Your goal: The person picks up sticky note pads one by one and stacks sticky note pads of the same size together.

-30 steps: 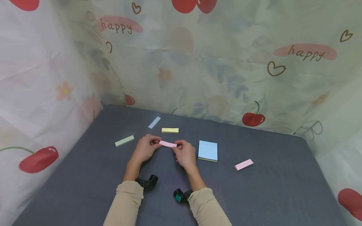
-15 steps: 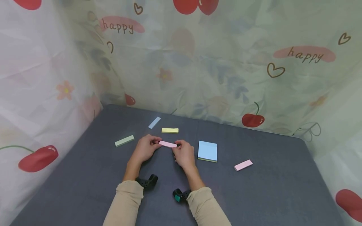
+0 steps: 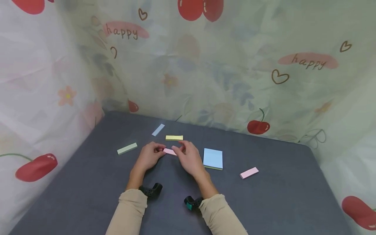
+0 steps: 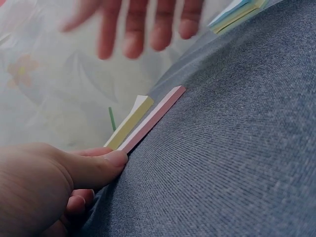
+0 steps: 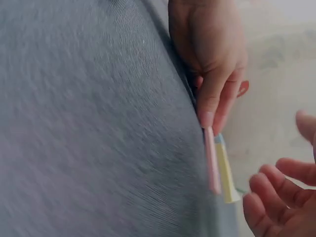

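In the head view my left hand (image 3: 149, 155) pinches the left end of a narrow pink sticky note pad (image 3: 169, 151) on the dark cloth-covered table (image 3: 273, 202). The left wrist view has its thumb pressed against the pad's near end, with the pink strip (image 4: 155, 118) reaching away along the cloth. My right hand (image 3: 190, 159) is off the pad, raised close over its right end, fingers spread and holding nothing, as the right wrist view also has it (image 5: 281, 197). Just behind the pink pad lies a narrow yellow sticky note pad (image 3: 174, 138).
A pale blue strip pad (image 3: 158, 130) lies farther back, and a pale green one (image 3: 127, 148) sits left of my left hand. To the right are a square blue-topped sticky note stack (image 3: 212, 158) and a second pink strip pad (image 3: 249, 173). Printed curtains (image 3: 188, 75) surround the table.
My right hand has let go of the pink pad's right end, opened its fingers and lifted slightly. My left hand keeps its pinch at the left end. The head view has shifted a little.
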`<state>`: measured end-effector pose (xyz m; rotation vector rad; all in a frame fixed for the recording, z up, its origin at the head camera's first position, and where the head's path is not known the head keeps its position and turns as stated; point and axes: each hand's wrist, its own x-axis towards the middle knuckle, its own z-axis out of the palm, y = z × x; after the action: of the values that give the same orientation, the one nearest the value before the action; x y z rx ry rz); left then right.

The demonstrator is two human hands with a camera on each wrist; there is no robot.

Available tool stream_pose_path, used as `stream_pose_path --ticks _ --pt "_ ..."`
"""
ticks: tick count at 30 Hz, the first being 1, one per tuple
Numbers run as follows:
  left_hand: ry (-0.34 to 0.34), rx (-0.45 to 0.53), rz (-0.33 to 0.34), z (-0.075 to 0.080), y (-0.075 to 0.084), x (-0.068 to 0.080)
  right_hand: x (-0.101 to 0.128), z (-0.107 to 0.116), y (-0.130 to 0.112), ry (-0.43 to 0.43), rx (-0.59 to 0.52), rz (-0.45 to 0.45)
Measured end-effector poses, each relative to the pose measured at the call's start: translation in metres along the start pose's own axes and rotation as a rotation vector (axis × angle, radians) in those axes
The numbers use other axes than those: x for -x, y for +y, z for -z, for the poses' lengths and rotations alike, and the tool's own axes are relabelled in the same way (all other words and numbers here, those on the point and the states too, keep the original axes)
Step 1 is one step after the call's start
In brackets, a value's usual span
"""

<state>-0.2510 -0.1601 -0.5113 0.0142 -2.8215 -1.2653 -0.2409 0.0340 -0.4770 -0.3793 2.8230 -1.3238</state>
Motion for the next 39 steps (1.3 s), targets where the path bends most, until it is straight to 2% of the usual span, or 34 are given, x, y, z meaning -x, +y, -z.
stream_pose_path --ticks 6,9,15,21,28,34,39 --pt "0.002 -0.007 0.007 -0.002 -0.001 0.0 0.005 0.01 -0.012 -0.042 0.267 0.106" --pt "0.007 -0.007 0.001 -0.002 -0.001 -0.001 0.007 0.014 -0.01 -0.065 0.377 0.122" --pt "0.013 -0.006 -0.011 -0.002 -0.001 -0.003 0.012 0.025 0.0 -0.133 0.517 0.117" --pt "0.015 0.007 -0.009 -0.003 -0.002 -0.002 0.017 0.044 0.01 -0.155 0.576 0.133" --pt "0.013 0.015 -0.031 0.001 -0.005 -0.001 0.021 0.066 0.027 -0.138 0.595 0.09" --pt "0.003 0.011 -0.02 0.001 -0.003 -0.002 0.027 0.085 0.044 -0.136 0.605 0.047" --pt "0.003 0.013 -0.014 0.0 -0.003 -0.001 0.035 0.1 0.058 -0.116 0.619 0.049"
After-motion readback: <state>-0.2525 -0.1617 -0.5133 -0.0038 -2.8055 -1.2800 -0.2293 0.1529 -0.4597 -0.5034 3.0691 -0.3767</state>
